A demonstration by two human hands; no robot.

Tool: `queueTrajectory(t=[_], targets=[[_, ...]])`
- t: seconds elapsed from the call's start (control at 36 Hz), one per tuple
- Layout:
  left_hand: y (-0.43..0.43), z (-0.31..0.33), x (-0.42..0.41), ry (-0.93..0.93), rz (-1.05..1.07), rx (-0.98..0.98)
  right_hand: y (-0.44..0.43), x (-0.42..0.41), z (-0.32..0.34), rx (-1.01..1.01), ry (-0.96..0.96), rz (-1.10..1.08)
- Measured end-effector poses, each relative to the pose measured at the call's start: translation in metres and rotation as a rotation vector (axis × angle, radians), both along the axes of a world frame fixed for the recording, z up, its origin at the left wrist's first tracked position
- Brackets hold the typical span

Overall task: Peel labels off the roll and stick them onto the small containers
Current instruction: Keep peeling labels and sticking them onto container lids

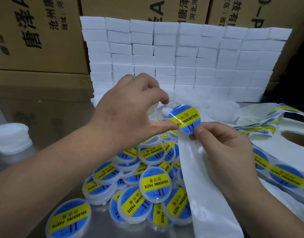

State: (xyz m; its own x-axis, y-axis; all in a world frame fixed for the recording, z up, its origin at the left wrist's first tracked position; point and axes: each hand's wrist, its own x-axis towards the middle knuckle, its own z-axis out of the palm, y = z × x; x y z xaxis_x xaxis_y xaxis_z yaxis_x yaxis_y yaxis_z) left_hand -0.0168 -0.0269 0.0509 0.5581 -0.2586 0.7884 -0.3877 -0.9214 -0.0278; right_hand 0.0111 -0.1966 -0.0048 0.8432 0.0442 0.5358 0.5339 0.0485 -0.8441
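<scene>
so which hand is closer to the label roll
Right. The right hand sits just beside the label roll; the left hand is farther off, across the peeled label.

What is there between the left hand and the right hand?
A peeled label, seen in the head view: the right hand pinches its lower edge, the thumb of the left hand touches its left edge.

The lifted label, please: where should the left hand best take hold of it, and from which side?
Probably its free left rim, from the left. The label stands up off the backing strip, printed face to the camera; the right hand pinches its lower edge. The left hand has its thumb at that rim, so a light edge pinch fits.
</scene>
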Motion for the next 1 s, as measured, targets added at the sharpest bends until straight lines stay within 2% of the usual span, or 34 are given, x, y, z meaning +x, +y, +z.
queueTrajectory(t=[0.14, 0.22, 0.28, 0.36, 0.42, 0.56, 0.67, 1.0], targets=[[-0.002, -0.002, 0.004, 0.031, 0.086, 0.004, 0.002, -0.001, -0.002, -0.050, -0.012, -0.081], [0.000, -0.001, 0.008, 0.037, 0.101, -0.087, 0.000, 0.001, 0.002, 0.034, -0.005, -0.114], [0.005, 0.001, 0.009, 0.168, -0.007, -0.407, -0.002, 0.002, 0.005, 0.080, -0.009, -0.112], [0.001, 0.010, 0.005, 0.430, -0.475, -1.059, 0.000, 0.000, 0.005, 0.048, -0.032, -0.039], [-0.001, 0.010, 0.005, 0.534, -0.681, -1.245, 0.004, -0.003, 0.002, -0.026, -0.058, 0.018], [-0.011, -0.001, 0.005, 0.719, -0.847, -1.335, 0.005, -0.005, 0.001, -0.118, -0.064, 0.110], [-0.013, -0.008, 0.007, 0.807, -0.851, -1.333, 0.005, -0.009, 0.005, -0.088, -0.043, 0.186], [-0.019, -0.021, 0.009, 0.967, -0.964, -1.386, 0.004, -0.008, 0.004, -0.124, -0.032, 0.133]])
